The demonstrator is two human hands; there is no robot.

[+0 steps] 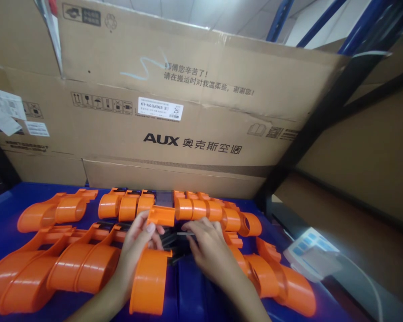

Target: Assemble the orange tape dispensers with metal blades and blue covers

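My left hand [137, 237] is wrapped around an orange plastic tape dispenser [149, 281]. Its wide round end hangs below the fingers, and its flat head shows above them. Just to the right, my right hand [204, 241] pinches a thin grey strip [185, 233], partly covered by the fingers. Between the hands lie several black parts [169, 241], whose shape I cannot make out. More orange dispensers stand in rows on both sides; some on the left [99, 264] have black pieces at their tops.
A blue surface [191, 290] carries the rows. Behind it rises a large cardboard panel [195, 147] with printing. A dark post [295, 138] stands at the right, beside a white device [312, 252] with blue markings and a cable. A dark bin [164, 197] sits at the back.
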